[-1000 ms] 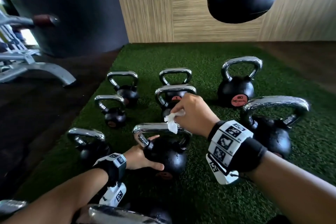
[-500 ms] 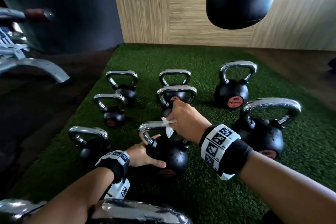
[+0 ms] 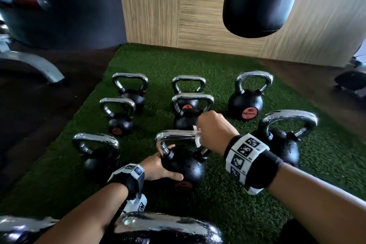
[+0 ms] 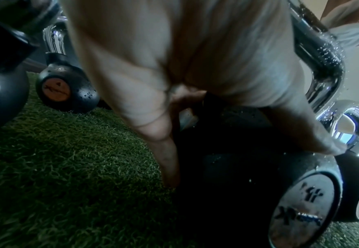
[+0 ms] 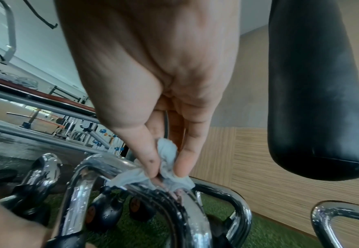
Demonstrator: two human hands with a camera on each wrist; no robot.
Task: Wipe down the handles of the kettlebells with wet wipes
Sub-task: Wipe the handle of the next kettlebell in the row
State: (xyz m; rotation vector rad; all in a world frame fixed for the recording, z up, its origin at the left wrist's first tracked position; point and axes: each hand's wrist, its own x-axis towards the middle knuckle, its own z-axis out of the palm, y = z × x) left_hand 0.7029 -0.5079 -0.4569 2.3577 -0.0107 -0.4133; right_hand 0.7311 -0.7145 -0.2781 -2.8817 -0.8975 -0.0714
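Green turf (image 3: 247,194) covers the floor mid-frame; dark flooring (image 3: 39,125) lies to its left, a wood-grain wall (image 3: 168,16) behind. A machine frame (image 3: 29,65) stands upper left. Black bag (image 3: 257,0) hangs upper right. Chrome-handled kettlebells (image 3: 245,103) stand on the turf. The left grip (image 3: 158,166) grasps the centre kettlebell (image 3: 188,166) by its black body. The right grip (image 3: 215,132) pinches a wipe (image 3: 197,138) against its handle (image 3: 174,134), right end.

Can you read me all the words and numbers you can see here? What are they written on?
"1?": two-digit number on the round label of the near kettlebell; the second digit is blurred.
"X...": brand word on that same label; the rest is blurred.
Red label on the back kettlebell: print too small to read.
Orange label: blurred mark only.
Wristband: black-and-white square codes, no words.
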